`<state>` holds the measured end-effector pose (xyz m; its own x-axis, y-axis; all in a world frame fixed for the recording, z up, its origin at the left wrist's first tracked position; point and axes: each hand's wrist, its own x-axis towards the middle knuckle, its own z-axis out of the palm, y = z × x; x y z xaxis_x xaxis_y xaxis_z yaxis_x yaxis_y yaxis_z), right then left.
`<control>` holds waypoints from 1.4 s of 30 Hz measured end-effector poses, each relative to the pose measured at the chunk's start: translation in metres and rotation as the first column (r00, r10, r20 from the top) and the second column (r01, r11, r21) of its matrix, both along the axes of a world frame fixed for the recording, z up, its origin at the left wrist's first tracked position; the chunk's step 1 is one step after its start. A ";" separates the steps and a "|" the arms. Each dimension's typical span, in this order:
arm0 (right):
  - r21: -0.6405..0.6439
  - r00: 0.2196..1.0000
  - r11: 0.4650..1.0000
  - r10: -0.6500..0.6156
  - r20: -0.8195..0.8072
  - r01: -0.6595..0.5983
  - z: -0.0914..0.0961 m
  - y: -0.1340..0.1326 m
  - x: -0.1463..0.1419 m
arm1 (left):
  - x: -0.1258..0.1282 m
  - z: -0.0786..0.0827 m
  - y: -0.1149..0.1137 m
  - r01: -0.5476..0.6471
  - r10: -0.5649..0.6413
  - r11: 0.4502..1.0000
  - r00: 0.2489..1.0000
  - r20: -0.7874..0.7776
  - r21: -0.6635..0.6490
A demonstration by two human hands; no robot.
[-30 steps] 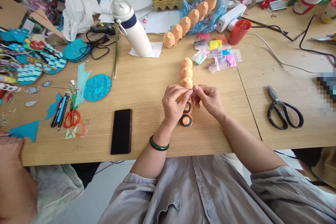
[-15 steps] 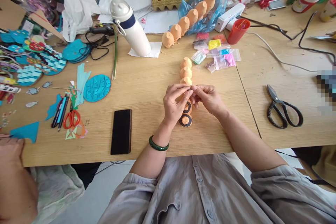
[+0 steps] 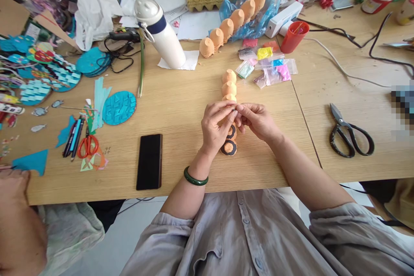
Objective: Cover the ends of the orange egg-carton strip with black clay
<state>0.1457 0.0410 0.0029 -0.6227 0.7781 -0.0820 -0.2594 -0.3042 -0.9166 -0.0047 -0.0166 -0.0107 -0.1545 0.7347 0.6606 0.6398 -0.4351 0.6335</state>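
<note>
Both hands meet fingertip to fingertip above a strip of orange egg-carton cups (image 3: pixel 229 88) on the table. My left hand (image 3: pixel 215 123), with a green bangle (image 3: pixel 196 179) on its wrist, is closed in a pinch. Closed as well, my right hand (image 3: pixel 257 120) presses thumb and fingers against the left fingertips. Whatever lies between them is too small and covered to make out. The strip's middle is hidden under the hands. Its near cups carry black rings (image 3: pixel 229 147) around their orange tops.
A phone (image 3: pixel 149 161) lies left of the hands, black-handled scissors (image 3: pixel 349 133) to the right. Farther back are small bags of coloured clay (image 3: pixel 265 54), a red cup (image 3: pixel 295 36), a white bottle (image 3: pixel 163 34) and another cup strip (image 3: pixel 237 18). Another person's arm (image 3: pixel 16 220) rests at left.
Hardly anything differs. My hands keep their pinch over the strip, with only a tiny shift of the fingers and of the whole view.
</note>
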 end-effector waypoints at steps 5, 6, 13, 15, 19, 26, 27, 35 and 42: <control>-0.028 0.999 0.999 -0.034 -0.023 0.033 0.000 0.002 0.000 | -0.002 0.000 0.000 0.078 -0.074 0.995 0.995 0.065 -0.069; -0.031 0.999 0.999 -0.031 -0.025 0.030 -0.001 0.002 0.000 | -0.002 0.000 0.000 0.078 -0.073 0.995 0.995 0.075 -0.065; -0.028 1.000 1.000 0.013 -0.003 -0.013 0.000 0.002 0.001 | -0.001 0.003 -0.001 0.060 -0.050 0.995 0.990 0.131 -0.075; -0.016 1.000 1.000 -0.017 -0.002 0.017 -0.001 0.004 0.001 | -0.001 0.001 -0.001 0.102 -0.071 0.985 0.975 0.212 -0.138; 0.001 0.986 0.987 -0.159 0.041 0.159 -0.009 0.012 0.001 | -0.010 -0.012 0.005 0.015 0.095 0.968 0.903 0.420 -0.251; 0.039 0.975 0.978 -0.207 0.084 0.204 -0.022 0.020 -0.001 | -0.025 -0.011 0.009 -0.083 0.284 0.774 0.931 0.227 -0.627; 0.045 0.976 0.979 -0.202 0.086 0.198 -0.023 0.020 0.000 | -0.024 -0.008 0.008 -0.082 0.271 0.741 0.944 0.185 -0.666; 0.052 0.980 0.980 -0.193 0.037 0.191 -0.028 0.021 0.002 | -0.020 -0.015 0.008 0.116 0.157 0.741 0.928 0.339 -0.662; -0.039 0.982 0.982 -0.188 -0.007 0.187 -0.026 0.021 0.001 | -0.008 -0.012 0.014 0.368 0.218 0.791 0.576 0.788 -0.488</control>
